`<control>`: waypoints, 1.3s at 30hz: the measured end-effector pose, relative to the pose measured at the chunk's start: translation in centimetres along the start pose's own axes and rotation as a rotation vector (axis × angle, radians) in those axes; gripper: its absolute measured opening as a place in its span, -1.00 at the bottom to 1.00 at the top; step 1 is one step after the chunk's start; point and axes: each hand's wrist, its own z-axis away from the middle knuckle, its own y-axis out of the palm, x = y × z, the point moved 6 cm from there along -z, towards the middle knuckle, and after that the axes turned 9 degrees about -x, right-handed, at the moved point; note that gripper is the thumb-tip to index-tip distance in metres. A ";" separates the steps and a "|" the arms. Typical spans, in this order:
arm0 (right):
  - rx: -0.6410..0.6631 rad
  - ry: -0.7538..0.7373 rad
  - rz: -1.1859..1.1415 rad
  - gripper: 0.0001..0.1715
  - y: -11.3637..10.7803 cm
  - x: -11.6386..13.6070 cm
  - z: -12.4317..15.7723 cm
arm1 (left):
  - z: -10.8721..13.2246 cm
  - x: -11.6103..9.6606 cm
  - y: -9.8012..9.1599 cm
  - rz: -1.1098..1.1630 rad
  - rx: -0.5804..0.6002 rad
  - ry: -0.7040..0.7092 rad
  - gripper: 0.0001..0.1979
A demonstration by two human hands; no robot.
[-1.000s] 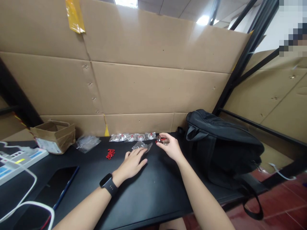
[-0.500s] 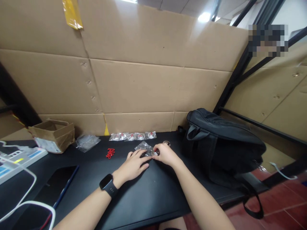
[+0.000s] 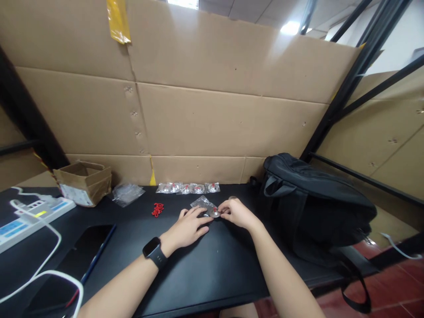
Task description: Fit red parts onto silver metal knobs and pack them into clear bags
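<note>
My left hand (image 3: pixel 188 227) lies on the black table (image 3: pixel 212 265), its fingertips pressing the near edge of a small clear plastic bag (image 3: pixel 202 204). My right hand (image 3: pixel 236 213) pinches a small round metal part (image 3: pixel 215 213) with a red ring at the bag's opening. A row of several filled clear bags (image 3: pixel 188 188) lies along the cardboard wall behind. A heap of red rings (image 3: pixel 158 209) sits to the left of my hands. Another small round part (image 3: pixel 232 198) lies just behind my right hand.
A black backpack (image 3: pixel 314 203) fills the table's right end. At the left stand an open cardboard box (image 3: pixel 84 182), a crumpled clear bag (image 3: pixel 126 193), a white power strip (image 3: pixel 29 216) with cables, and a dark tablet (image 3: pixel 86 243) with a pen. Cardboard walls the back.
My right hand brought the round part down from beside the bag row to the bag's opening, next to my left hand. The camera shifted slightly.
</note>
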 end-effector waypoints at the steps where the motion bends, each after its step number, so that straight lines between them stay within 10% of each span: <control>1: -0.004 0.001 -0.005 -0.80 0.0 0.0 0.0 | 0.0 0.0 0.0 0.005 0.001 0.000 -0.60; 17: -0.312 0.001 0.140 -0.70 2.8 0.3 -2.1 | 0.1 0.2 0.1 -0.018 0.030 0.001 -0.59; 39: -0.252 -0.022 0.153 -0.77 3.3 1.8 -2.2 | 0.0 -0.3 -2.3 0.024 -0.040 -0.002 -0.78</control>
